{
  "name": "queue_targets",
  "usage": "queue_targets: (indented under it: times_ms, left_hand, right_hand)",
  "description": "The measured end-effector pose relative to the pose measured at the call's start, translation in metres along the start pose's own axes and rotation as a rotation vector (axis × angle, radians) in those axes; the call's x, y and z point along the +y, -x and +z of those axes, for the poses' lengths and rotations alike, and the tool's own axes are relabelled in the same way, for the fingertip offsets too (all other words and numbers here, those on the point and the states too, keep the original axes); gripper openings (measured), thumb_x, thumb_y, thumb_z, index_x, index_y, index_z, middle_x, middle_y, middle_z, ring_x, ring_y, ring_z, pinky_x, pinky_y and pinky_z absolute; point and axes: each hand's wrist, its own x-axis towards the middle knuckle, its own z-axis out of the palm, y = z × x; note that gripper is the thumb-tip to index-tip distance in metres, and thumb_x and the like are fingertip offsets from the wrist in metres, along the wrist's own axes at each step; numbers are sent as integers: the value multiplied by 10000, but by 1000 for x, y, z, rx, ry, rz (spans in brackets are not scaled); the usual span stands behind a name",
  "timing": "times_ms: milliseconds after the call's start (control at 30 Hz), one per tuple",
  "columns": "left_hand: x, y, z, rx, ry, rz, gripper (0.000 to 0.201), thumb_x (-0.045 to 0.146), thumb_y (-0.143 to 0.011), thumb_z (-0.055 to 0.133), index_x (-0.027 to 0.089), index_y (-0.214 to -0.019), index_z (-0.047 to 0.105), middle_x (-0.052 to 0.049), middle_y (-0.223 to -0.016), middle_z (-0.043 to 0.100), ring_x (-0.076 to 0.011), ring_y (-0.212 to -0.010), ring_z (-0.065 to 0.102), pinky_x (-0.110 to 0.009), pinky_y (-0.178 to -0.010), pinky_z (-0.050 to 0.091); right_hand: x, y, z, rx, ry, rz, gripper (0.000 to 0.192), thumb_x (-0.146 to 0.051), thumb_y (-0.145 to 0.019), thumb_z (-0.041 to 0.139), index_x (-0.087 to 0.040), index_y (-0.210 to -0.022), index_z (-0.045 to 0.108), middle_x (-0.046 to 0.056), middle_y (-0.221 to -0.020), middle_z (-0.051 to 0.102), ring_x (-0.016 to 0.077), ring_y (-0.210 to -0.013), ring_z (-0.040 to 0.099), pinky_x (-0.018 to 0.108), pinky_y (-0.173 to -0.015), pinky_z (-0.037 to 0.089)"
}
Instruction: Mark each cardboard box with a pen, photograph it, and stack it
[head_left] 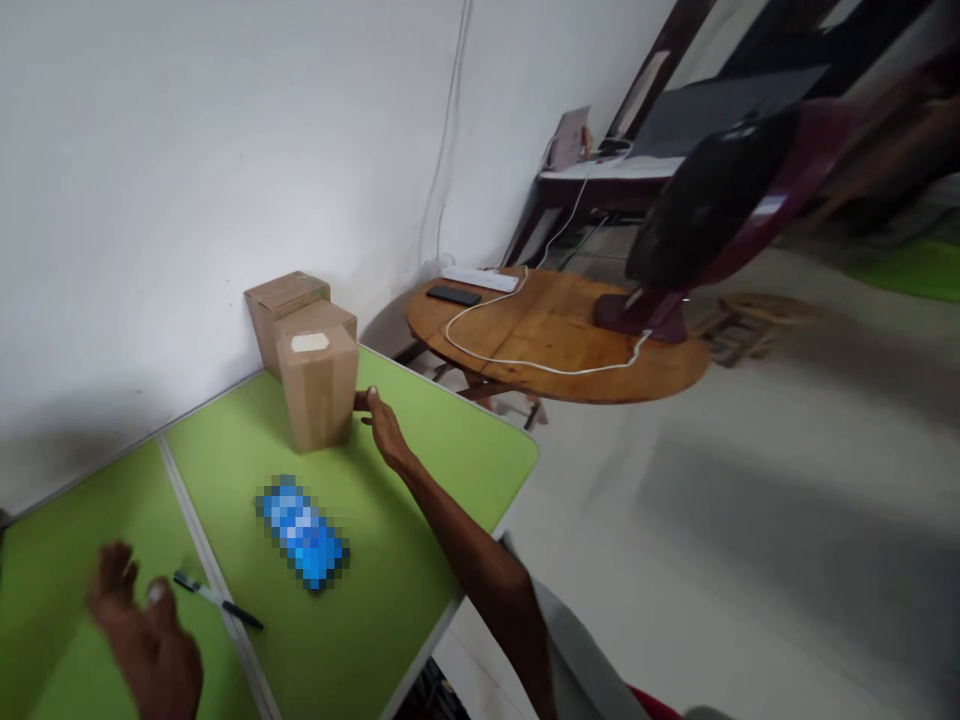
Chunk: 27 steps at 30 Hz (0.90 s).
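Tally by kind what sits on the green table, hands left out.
Cardboard boxes: 2, front box touched by the right hand, back box behind it
Pens: 1, pen near the left hand
Blurred blue items: 1, blue item
Total: 4 on the green table

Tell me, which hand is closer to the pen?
Left. The left hand hovers just beside the pen, open. The right hand is far off across the green table, touching the front cardboard box.
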Motion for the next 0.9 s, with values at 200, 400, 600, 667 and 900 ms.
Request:
queue_targets:
  times_ms: [200, 400, 600, 667, 900]
  left_hand:
    - [13, -52, 137, -390, 248, -147, 1021, 884, -978, 548, 213, -1733, 394, -251, -1833, 346, -384, -1691, 373, -582, -1376, 287]
    - [29, -69, 193, -607, 405, -105, 969, 967, -964, 402, 200, -1511, 626, -219, -1573, 667, -339, -1496, 611, -530, -1253, 483]
    - [62, -58, 89, -518, 286, -40, 906, 811, -959, 675, 228, -1648, 584, -194, -1685, 594, -401, -1536, 569, -606, -1322, 388]
    - [67, -46, 46, -478, 206, 28, 847, 724, -995, 688, 286, -1704, 538, -167, -1694, 594, -412, -1514, 589, -632, -1279, 444]
    - [60, 23, -76, -381, -24, 258, 907, 927, -988, 368, 440, -1748, 452, -73, -1854, 386, -452, -1706, 334, -701, -1344, 338]
  right_hand:
    - [-8, 26, -6, -225, -58, 3, 1177, -928, -702, 828, -225, -1613, 583, 224, -1800, 451, 395, -1643, 466, 636, -1314, 412]
    - [-37, 44, 28, -519, -145, 10, 1033, -813, -619, 962, -185, -1403, 721, 163, -1323, 826, 362, -1281, 768, 570, -1151, 600]
    - [-96, 67, 27, -557, -257, -68, 896, -936, -779, 797, -225, -1324, 777, 107, -1299, 831, 368, -1308, 751, 561, -1202, 569]
    - [-116, 82, 31, -605, -295, -68, 930, -950, -831, 745, -245, -1438, 741, 111, -1439, 782, 366, -1397, 704, 553, -1252, 532]
    - [-123, 161, 74, -721, -396, 264, 1094, -846, -857, 823, -354, -1747, 421, 115, -1675, 625, 354, -1569, 586, 591, -1208, 576]
